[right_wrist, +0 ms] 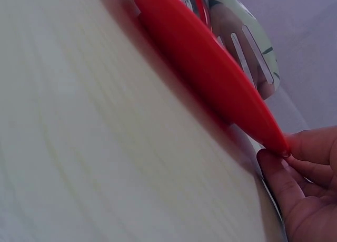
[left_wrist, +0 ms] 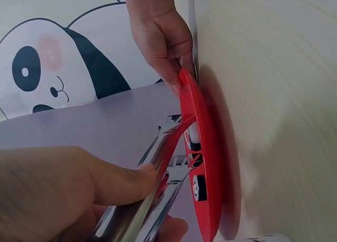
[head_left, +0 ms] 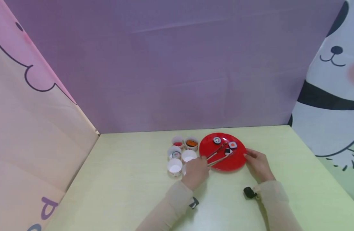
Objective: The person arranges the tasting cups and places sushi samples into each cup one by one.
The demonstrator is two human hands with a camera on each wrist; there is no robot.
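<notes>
My left hand grips metal tongs, thumb on one arm and fingers round the other side. The tongs reach over a red plate, their arms spread with the tips close to the toy sushi. On the plate lie a round sushi roll, a second roll with an orange centre, and a black-and-white piece between the tong tips. With thumb and fingers, my right hand pinches the plate's right rim; the right wrist view shows this grip on the red edge.
Left of the plate stand several small white cups. One cup has red bits, one orange bits, another a sushi roll. A white cup stands in front; one is partly behind my left hand. A purple backdrop rises behind the table.
</notes>
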